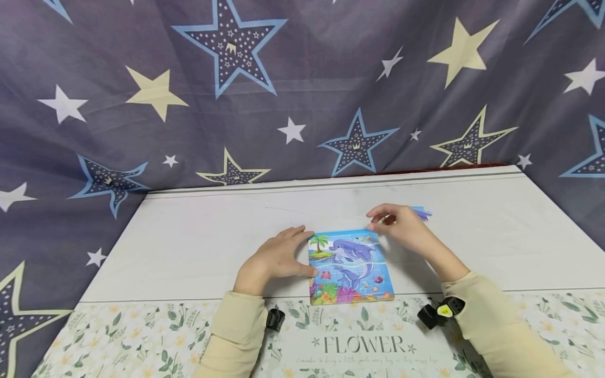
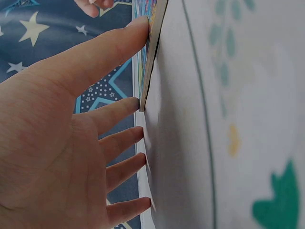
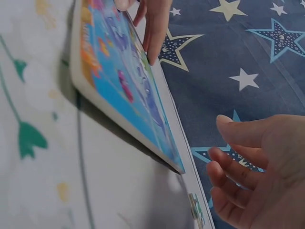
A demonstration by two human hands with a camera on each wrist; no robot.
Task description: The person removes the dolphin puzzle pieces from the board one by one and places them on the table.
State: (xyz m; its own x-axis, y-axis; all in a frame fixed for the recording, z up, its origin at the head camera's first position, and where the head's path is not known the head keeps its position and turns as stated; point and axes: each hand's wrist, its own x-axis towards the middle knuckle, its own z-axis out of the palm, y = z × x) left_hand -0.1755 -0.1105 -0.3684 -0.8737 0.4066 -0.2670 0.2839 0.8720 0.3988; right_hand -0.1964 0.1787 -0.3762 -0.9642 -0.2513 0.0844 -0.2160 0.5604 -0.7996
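Observation:
A square dolphin jigsaw puzzle (image 1: 352,268) lies flat on the table, with a palm tree, crab and coral in its picture. At its left edge is my left hand (image 1: 279,257), fingers spread and fairly straight; in the left wrist view the thumb (image 2: 136,38) rests on the puzzle's border. My right hand (image 1: 404,226) hovers by the top right corner, its fingers loosely bent. The right wrist view shows nothing between those fingers (image 3: 233,167). Partly hidden behind the right hand is a blue and purple puzzle piece or small stack (image 1: 421,213).
The white tabletop (image 1: 203,241) reaches back to a dark curtain (image 1: 302,68) printed with stars. A floral band with the word FLOWER (image 1: 364,344) runs along the front. Dark wrist cameras (image 1: 441,312) sit beneath the forearms.

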